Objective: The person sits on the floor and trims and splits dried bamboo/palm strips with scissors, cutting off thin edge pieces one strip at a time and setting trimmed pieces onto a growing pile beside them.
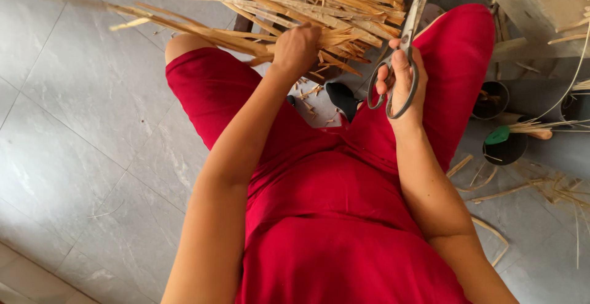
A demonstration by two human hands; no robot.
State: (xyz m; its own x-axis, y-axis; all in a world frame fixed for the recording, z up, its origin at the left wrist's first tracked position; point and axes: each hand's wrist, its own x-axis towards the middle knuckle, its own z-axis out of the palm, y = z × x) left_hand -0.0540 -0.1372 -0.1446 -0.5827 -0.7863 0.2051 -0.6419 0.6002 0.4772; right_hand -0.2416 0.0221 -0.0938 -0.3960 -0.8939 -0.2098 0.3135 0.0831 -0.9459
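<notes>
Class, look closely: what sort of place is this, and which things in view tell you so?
Probably a home craft workspace on a tiled floor: a bundle of split cane strips, large scissors, and offcuts scattered below.

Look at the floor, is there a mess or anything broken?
Yes, a small mess. Short cut bits lie scattered on the grey floor between the knees, below the strip bundle gripped by the left hand. Loose strips also litter the floor at right. The scissors in the right hand look whole.
</notes>
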